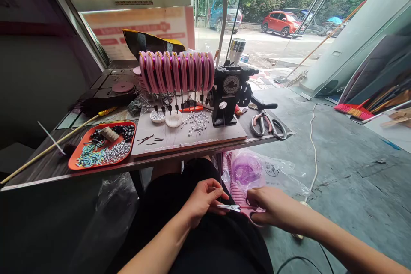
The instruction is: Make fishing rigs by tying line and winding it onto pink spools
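Above my lap, my left hand (205,199) is closed, thumb and fingers pinched together at what looks like a thin thread, barely visible. My right hand (269,207) grips small scissors (245,210) with pink handles. Their blades point left and reach the fingertips of my left hand; a small gap shows between the handle loops. Beyond the table edge stands a row of pink spools (176,72) on a black hand-cranked winder (228,94) with a dial. Fine strands and small black weights hang beneath the spools.
On the table are an orange tray (73,158) of beads and small tubes, a white board (150,145) with scattered white beads, and larger scissors (268,125). A plastic bag (279,167) with purple coils lies below at right. A bamboo stick (54,143) crosses the table's left side.
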Action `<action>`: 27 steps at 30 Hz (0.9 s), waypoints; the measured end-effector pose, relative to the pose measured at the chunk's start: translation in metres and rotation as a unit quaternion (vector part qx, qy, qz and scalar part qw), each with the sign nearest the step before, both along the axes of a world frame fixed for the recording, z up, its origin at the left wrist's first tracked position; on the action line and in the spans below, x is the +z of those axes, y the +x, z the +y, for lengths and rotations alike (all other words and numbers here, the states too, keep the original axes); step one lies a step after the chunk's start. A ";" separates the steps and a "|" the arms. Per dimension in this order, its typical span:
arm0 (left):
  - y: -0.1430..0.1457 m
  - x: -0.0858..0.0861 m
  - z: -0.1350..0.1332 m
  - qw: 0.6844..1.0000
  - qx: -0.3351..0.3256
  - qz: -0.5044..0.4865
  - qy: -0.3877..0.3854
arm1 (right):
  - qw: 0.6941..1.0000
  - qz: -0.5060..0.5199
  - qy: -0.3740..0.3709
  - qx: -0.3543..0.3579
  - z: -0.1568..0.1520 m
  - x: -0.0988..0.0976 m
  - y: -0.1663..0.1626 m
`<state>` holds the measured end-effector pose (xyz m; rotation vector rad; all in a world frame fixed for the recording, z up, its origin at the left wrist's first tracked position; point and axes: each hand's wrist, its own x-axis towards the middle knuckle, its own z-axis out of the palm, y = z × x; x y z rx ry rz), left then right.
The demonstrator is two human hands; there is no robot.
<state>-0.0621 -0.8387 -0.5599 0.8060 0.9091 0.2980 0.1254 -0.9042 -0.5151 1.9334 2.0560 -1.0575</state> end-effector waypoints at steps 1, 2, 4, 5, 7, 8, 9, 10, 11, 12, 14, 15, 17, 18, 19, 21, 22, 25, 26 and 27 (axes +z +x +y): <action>0.000 0.000 0.000 1.000 0.000 0.000 0.000 | 1.000 0.000 0.000 0.001 0.000 0.000 0.000; 0.000 0.000 0.000 1.000 0.001 0.001 0.000 | 1.000 0.001 0.001 0.002 0.000 0.001 0.001; 0.000 0.001 0.000 1.000 0.002 0.001 0.002 | 1.000 0.010 0.012 0.007 -0.001 0.002 0.004; 0.000 0.002 0.000 1.000 0.002 0.000 0.002 | 1.000 0.017 0.017 0.008 -0.001 0.002 0.007; -0.001 0.003 0.000 1.000 0.003 -0.002 0.002 | 0.999 0.048 0.008 -0.001 -0.002 0.000 0.014; -0.001 0.003 -0.001 1.000 0.003 -0.003 0.001 | 0.997 0.075 -0.005 -0.015 -0.003 -0.001 0.017; -0.001 0.004 -0.001 1.000 0.002 -0.004 -0.001 | 0.993 0.108 -0.022 -0.033 -0.004 -0.003 0.019; -0.001 0.004 -0.001 1.000 0.002 -0.004 -0.002 | 0.988 0.141 -0.038 -0.051 -0.005 -0.006 0.020; -0.001 0.004 -0.001 1.000 0.001 -0.003 -0.002 | 0.982 0.169 -0.048 -0.067 -0.007 -0.009 0.020; -0.001 0.005 -0.001 1.000 0.001 -0.002 -0.001 | 0.978 0.188 -0.053 -0.077 -0.010 -0.012 0.019; -0.002 0.005 0.000 1.000 0.000 -0.001 0.003 | 0.977 0.190 -0.050 -0.085 -0.014 -0.015 0.016; -0.002 0.005 0.000 1.000 -0.001 -0.001 0.006 | 0.980 0.176 -0.046 -0.083 -0.016 -0.016 0.014; -0.001 0.005 0.000 1.000 -0.003 -0.002 0.009 | 0.987 0.136 -0.032 -0.074 -0.017 -0.014 0.013; -0.001 0.005 0.000 1.000 -0.003 -0.002 0.008 | 0.991 0.115 -0.026 -0.066 -0.016 -0.012 0.013; 0.000 0.005 0.000 1.000 -0.004 -0.001 0.006 | 0.993 0.098 -0.018 -0.056 -0.014 -0.010 0.013; 0.001 0.004 0.000 1.000 -0.005 -0.001 0.002 | 0.996 0.073 -0.011 -0.040 -0.009 -0.006 0.014; 0.001 0.003 0.000 1.000 -0.005 -0.001 0.000 | 0.997 0.064 -0.011 -0.032 -0.006 -0.004 0.014; 0.002 0.003 0.000 1.000 -0.005 -0.002 -0.004 | 0.999 0.037 -0.020 -0.007 0.002 -0.001 0.012; 0.002 0.003 0.000 1.000 -0.004 -0.002 -0.004 | 0.999 0.030 -0.022 0.002 0.004 0.000 0.011; 0.001 0.003 0.000 1.000 -0.004 -0.002 -0.004 | 0.999 0.024 -0.024 0.010 0.006 0.000 0.011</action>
